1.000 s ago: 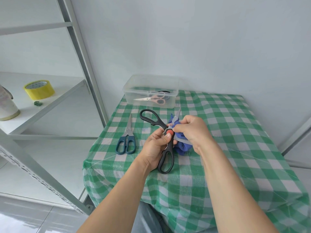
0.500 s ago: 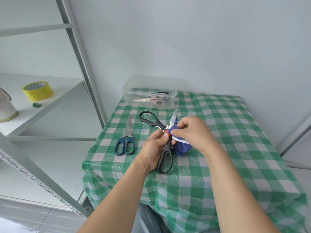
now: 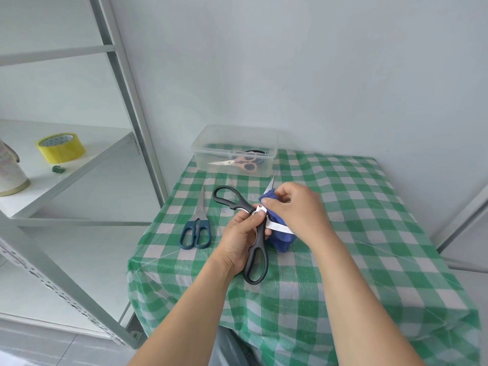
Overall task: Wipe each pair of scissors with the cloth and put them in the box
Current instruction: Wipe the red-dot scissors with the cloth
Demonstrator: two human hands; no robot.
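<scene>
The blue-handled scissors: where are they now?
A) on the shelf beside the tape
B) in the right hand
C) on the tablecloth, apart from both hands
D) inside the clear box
C: the blue-handled scissors lie flat on the checked tablecloth; the left hand holds the black scissors and the right hand the blue cloth.

green-and-white checked tablecloth [image 3: 343, 207], blue cloth [image 3: 281, 237], black-handled scissors [image 3: 257, 249]

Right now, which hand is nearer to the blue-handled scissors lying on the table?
Left. The left hand, gripping the black scissors, is just right of the blue-handled scissors; the right hand, holding the cloth, is farther right.
</scene>
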